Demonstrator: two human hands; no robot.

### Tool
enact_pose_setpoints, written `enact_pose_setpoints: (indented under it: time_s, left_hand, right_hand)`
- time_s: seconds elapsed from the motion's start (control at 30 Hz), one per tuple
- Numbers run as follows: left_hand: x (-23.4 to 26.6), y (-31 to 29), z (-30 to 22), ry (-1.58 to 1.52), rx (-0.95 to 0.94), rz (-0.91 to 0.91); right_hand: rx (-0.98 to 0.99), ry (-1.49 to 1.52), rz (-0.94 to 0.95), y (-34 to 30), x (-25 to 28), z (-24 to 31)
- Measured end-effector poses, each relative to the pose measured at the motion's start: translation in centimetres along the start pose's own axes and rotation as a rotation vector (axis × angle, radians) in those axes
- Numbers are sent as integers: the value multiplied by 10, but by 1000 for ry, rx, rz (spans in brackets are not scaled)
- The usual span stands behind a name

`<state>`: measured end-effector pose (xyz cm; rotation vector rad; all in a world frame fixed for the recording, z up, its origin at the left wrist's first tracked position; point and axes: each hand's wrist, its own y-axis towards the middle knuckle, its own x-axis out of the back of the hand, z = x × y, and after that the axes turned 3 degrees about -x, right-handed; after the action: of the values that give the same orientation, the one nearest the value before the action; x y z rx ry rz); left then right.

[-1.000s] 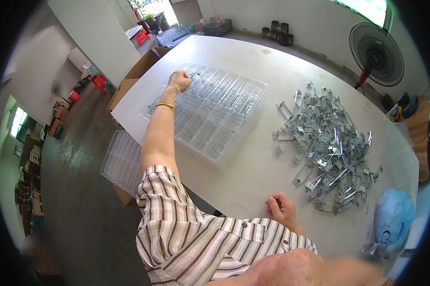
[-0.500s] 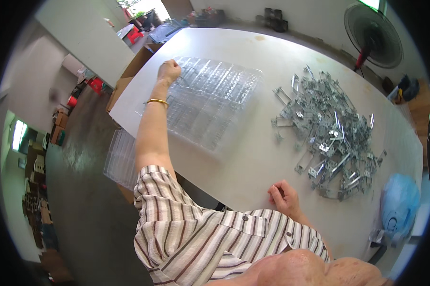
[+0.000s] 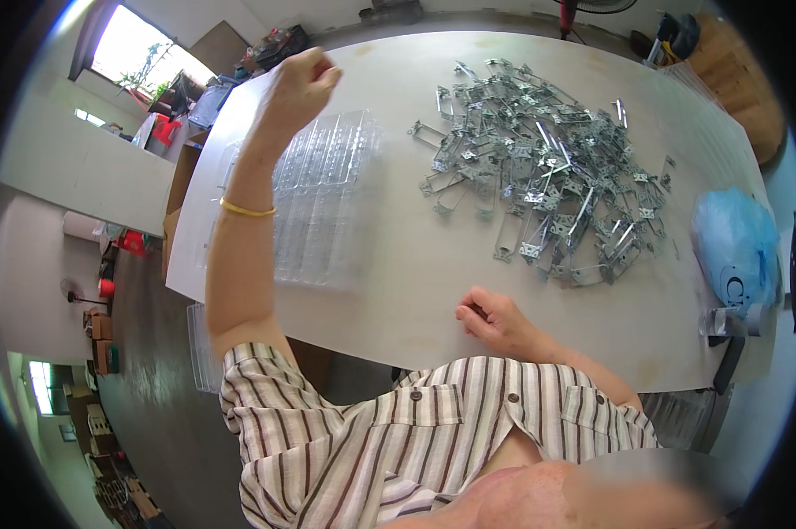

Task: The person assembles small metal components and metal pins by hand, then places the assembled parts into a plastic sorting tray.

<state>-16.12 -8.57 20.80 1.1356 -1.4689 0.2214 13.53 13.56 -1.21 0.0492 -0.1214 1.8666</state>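
My left hand (image 3: 301,88) is raised over the far end of a clear plastic tray (image 3: 323,167), its fingers curled into a fist. What it holds, if anything, is hidden. The tray has rows of narrow compartments and lies on the left part of the white table (image 3: 407,264); my left forearm, with a gold bangle (image 3: 247,210) on it, covers part of it. Near the table's front edge rests my right hand (image 3: 497,323), loosely closed, with nothing visible in its fingers. Beyond it lies a large heap of small metal brackets (image 3: 548,176), apart from both hands.
A blue plastic bag (image 3: 737,242) stands at the table's right edge, beside a tape dispenser (image 3: 733,324). Another clear tray (image 3: 202,348) sits lower, off the table's left side. Cardboard (image 3: 179,198) stands along the left edge. A fan's red stand (image 3: 567,16) is behind the table.
My view has turned, so the table's contents sit further left in the picture. My left hand has risen from the tray's far corner, still closed. The right hand stays curled near the front edge.
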Motion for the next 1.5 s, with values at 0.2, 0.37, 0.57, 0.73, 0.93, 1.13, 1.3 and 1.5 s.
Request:
enact_pose_setpoints:
  time_s: [0.2, 0.37, 0.57, 0.73, 0.93, 1.13, 1.3, 1.5]
  left_hand:
    - [-76, 63, -54, 49, -94, 114]
    - [-169, 73, -36, 126, 129, 256]
    - [-213, 30, -25, 220, 347, 342]
    - [-221, 12, -18, 219, 435, 271]
    - [-229, 5, -26, -88, 456, 306]
    - [-242, 0, -8, -133, 299, 348]
    - [-239, -5, -15, -101, 235, 295]
    - [-234, -5, -16, -119, 275, 215]
  right_hand:
    - [6, 2, 2, -1, 0, 4]
    - [20, 20, 8, 0, -3, 4]
    - [24, -10, 30, 2, 4, 7]
    - [47, -43, 48, 2, 5, 5]
    - [40, -43, 38, 2, 5, 7]
    - [68, -76, 43, 4, 6, 7]
    - [65, -87, 46, 2, 8, 8]
    - [87, -97, 42, 1, 8, 7]
